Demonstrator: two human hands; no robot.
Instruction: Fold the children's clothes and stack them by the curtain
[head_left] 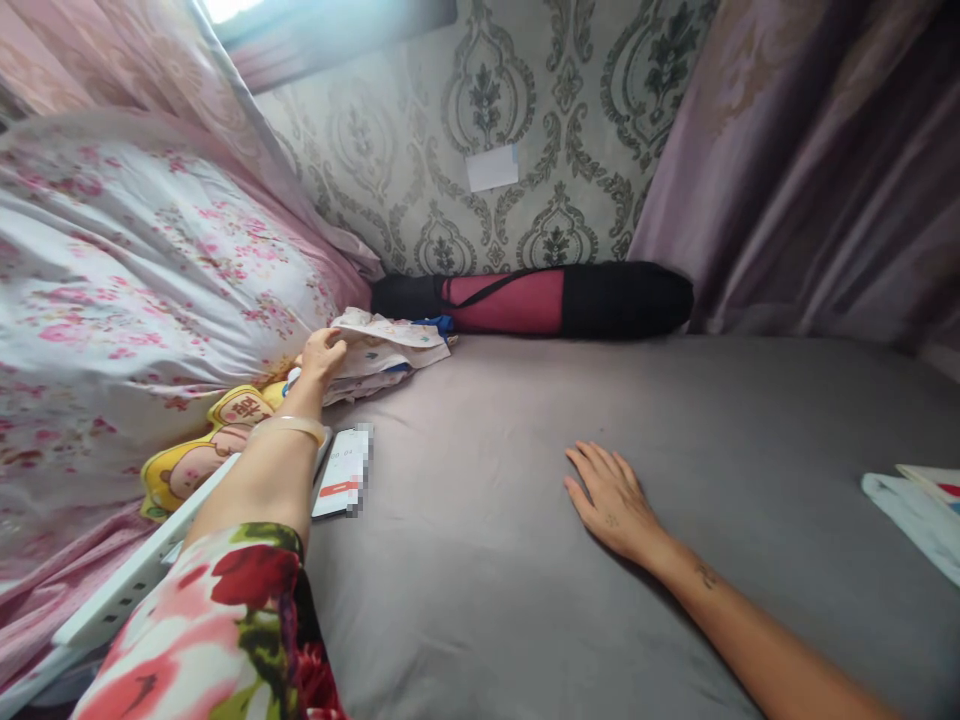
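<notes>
My left hand [324, 354] reaches forward to the left end of a small pile of folded clothes. Its fingers are curled onto the edge of the top piece, a white printed garment [394, 338], and the fingertips are partly hidden. My right hand [606, 500] lies flat on the grey bed sheet [480, 480], fingers stretched out and apart, holding nothing. Beneath my left forearm, a phone [343, 472] with a lit screen lies on the sheet.
A black and dark pink long bag [517, 303] lies along the wall. Left are a yellow cartoon pillow [191, 465], a white plastic basket [112, 600] and floral bedding [150, 250]. Folded white cloth [911, 515] lies at the right edge. Curtains [780, 170] hang at both sides.
</notes>
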